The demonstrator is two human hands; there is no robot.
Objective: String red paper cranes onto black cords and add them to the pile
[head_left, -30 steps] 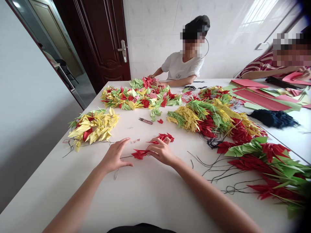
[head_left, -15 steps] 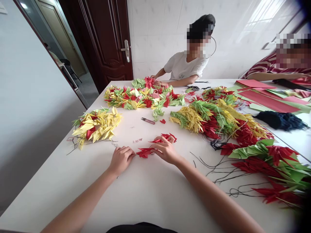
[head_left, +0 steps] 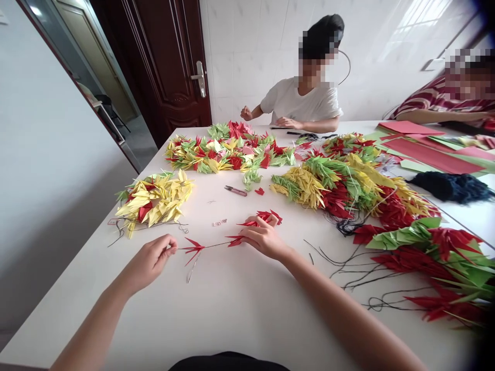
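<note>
Thread (head_left: 216,244) pinched in closed left hand (head_left: 149,262), right hand (head_left: 265,239) open on red paper cranes (head_left: 266,216)

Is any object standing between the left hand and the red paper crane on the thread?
No, nothing visible stands there. The left hand pinches the thin thread, and the red origami crane hangs just beyond the fingertips, above the bare white table.

One left hand (head_left: 149,263), one right hand (head_left: 263,239), one pair of snips (head_left: 235,190)
</note>
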